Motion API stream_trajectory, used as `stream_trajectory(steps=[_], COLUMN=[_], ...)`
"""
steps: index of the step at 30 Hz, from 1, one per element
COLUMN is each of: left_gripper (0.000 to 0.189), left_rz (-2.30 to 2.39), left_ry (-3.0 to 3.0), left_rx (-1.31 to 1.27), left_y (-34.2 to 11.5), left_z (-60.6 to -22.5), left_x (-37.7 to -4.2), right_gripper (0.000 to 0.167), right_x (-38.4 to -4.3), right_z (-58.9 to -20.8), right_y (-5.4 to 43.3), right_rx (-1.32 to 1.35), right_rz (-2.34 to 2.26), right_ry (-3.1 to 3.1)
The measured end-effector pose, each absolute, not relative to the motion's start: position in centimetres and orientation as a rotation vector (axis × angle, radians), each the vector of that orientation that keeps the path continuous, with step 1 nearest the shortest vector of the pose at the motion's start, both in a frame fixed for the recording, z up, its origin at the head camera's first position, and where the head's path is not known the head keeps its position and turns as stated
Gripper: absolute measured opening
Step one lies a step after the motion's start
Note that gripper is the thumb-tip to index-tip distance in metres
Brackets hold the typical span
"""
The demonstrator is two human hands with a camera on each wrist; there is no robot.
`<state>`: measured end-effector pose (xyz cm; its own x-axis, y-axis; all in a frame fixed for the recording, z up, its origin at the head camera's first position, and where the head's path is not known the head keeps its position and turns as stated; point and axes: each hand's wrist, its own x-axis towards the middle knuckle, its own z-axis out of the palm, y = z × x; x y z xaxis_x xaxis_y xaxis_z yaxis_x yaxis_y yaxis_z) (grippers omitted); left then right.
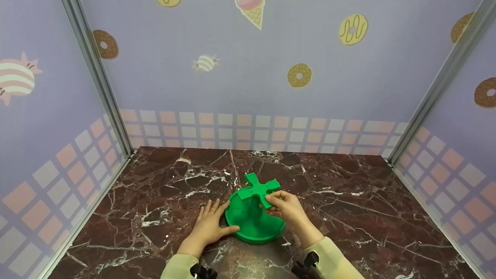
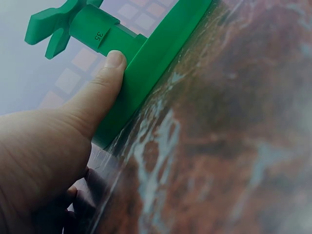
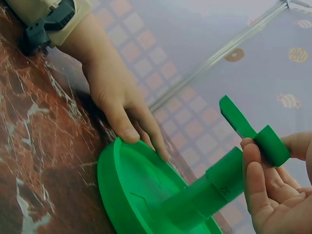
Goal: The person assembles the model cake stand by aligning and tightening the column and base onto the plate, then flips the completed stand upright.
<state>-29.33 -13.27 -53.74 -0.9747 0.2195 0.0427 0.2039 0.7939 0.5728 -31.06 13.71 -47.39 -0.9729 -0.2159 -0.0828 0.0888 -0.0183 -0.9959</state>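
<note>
A round green dish-like base (image 1: 259, 235) with a raised rim sits on the table in front of me. From its middle rises a stepped green post (image 3: 209, 190), marked 32 on one side and 35 on another. A green cross-shaped handle (image 1: 258, 189) is at the top end of the post. My right hand (image 1: 288, 208) pinches one arm of this cross between thumb and fingers. On the base's left side lies my left hand (image 1: 211, 224), its fingers spread straight along the outside and its thumb (image 2: 105, 80) on the rim. Part of the base's left edge is hidden by that hand.
Dark red marbled table (image 1: 166, 186) with white veins. Patterned walls (image 1: 248, 131) stand at the back and both sides, joined by metal corner posts (image 1: 104, 85). Black wrist cameras (image 1: 306, 264) are strapped over pale sleeves (image 1: 334, 260).
</note>
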Motion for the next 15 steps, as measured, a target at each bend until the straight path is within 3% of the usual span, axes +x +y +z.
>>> stream_trajectory(steps=[15], left_gripper=[0.097], left_rz=[0.949], left_ry=[2.947], left_rx=[0.357], left_y=[-13.3], left_z=[-53.8], left_x=[-29.4], right_gripper=[0.042], right_x=[-32.2], right_z=[-48.0], right_y=[15.3], right_rx=[-0.051], right_rz=[-2.073], right_ry=[2.158])
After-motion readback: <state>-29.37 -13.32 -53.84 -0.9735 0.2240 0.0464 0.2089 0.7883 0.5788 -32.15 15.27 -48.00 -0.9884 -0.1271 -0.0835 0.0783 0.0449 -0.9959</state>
